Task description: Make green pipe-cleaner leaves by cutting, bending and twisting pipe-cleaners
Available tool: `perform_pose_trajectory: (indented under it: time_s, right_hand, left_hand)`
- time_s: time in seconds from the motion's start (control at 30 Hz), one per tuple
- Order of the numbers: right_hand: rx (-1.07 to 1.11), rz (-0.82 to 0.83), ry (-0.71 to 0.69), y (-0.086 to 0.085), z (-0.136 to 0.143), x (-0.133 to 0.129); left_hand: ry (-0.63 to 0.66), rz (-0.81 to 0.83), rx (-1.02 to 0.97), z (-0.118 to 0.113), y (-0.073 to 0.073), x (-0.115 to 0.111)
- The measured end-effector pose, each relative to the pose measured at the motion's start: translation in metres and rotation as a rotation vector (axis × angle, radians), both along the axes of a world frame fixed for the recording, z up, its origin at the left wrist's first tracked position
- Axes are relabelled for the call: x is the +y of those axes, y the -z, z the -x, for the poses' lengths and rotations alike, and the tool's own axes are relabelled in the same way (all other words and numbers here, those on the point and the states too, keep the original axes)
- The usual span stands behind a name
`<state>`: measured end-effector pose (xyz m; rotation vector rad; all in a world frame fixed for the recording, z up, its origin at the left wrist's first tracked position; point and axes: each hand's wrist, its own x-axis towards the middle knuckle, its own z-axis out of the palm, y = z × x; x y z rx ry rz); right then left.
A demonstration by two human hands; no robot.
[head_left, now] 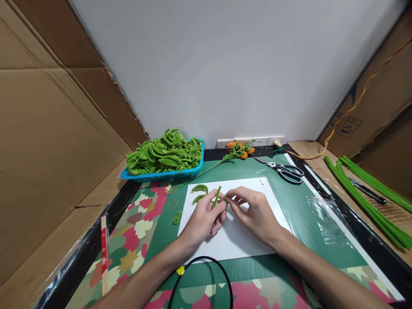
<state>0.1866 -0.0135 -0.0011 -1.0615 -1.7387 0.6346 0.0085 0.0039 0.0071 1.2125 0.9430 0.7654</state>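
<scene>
Black cable point(203, 257) nearest — my left hand point(205, 216) steadies the gripped green strip point(217, 196); my right hand point(257, 209) pinches a green tip point(226, 201) — best done lightly.

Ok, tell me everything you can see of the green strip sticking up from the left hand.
The green strip is slim, nearly straight and fuzzy-looking, like pipe cleaner. Its upper end is free, tilting slightly right; the left hand grips it lower down, above the white sheet. Its lower part is hidden, so I can't tell whether the right hand touches it.
</scene>
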Motion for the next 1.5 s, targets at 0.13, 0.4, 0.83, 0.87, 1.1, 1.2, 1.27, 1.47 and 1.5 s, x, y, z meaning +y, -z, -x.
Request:
perform_pose_trajectory:
  time_s: [0.13,0.4,0.83,0.87,1.1,1.2,1.27,1.47,1.5]
  right_hand:
    - [-0.076,-0.061,0.004,0.002,0.002,-0.001]
    - [-0.386,-0.206,0.184,0.012,0.006,-0.002]
    - [-0.793,-0.436,0.17,0.015,0.004,-0.005]
    - [-0.818,-0.435,0.156,0.014,0.004,-0.004]
    - [-0.795,-0.269,0.178,0.008,0.005,0.003]
    - [-0.702,-0.189,0.205,0.007,0.006,0.008]
    - [-0.632,-0.169,0.211,0.009,0.007,0.01]
    - [-0.261,-0.065,0.16,0.013,0.01,0.014]
    - [-0.213,-0.05,0.159,0.013,0.01,0.014]
  left_hand:
    - [0.023,-0.027,0.022,-0.001,0.004,0.0]
    - [0.037,-0.023,0.084,0.0,0.005,-0.006]
    - [0.01,-0.117,0.14,-0.001,0.004,-0.004]
    - [0.005,-0.139,0.158,-0.001,0.003,-0.004]
    - [0.011,-0.164,0.16,0.0,0.009,0.002]
    - [-0.012,-0.168,0.148,0.0,0.012,0.006]
    - [-0.02,-0.167,0.146,0.0,0.012,0.007]
    - [0.004,-0.175,0.143,0.001,0.012,0.003]
    - [0.007,-0.177,0.143,0.001,0.012,0.002]
